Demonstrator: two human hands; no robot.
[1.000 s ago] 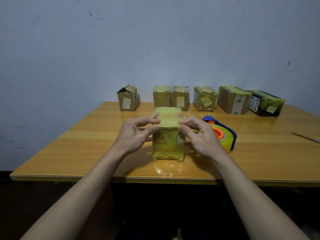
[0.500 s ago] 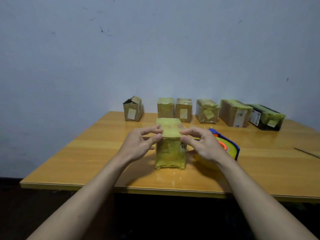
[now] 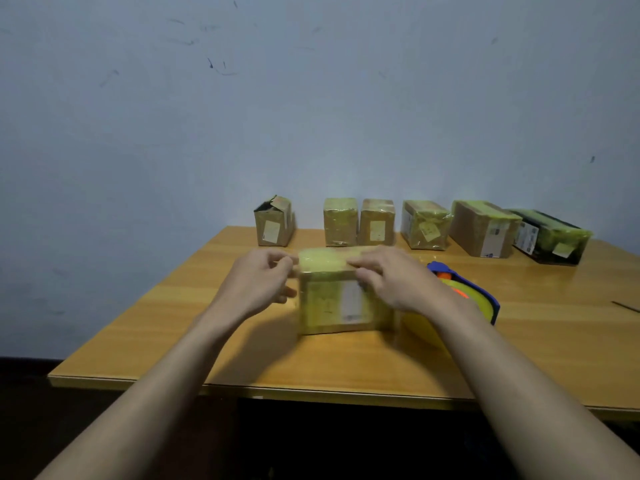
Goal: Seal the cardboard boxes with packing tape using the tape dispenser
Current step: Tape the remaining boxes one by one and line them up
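The fingers of the right hand curl over the top front edge of the taped cardboard box, thumb on its front face, so the hand grips the box from the right; the fingers of the left hand are bent against the box's left top corner, pinching or pressing there, though motion blur hides the exact contact. Holding it from both sides like this likely serves to turn the box or to smooth the yellowish tape down over its edges, since the wrap already covers the top and front and a pale label shows through on the front face. The box stands on the wooden bench, near the middle and towards the person. Just to its right, partly behind the right wrist, lies the tape dispenser, blue-framed with an orange hub and a yellow roll, set down within easy reach for the next strip. Along the far edge of the bench, against the wall, stands a row of six boxes: the leftmost open-topped box looks unsealed with its flap raised, while the others, ending in a dark box at the far right, carry yellowish tape. A thin dark object lies at the bench's right edge, too small to identify.
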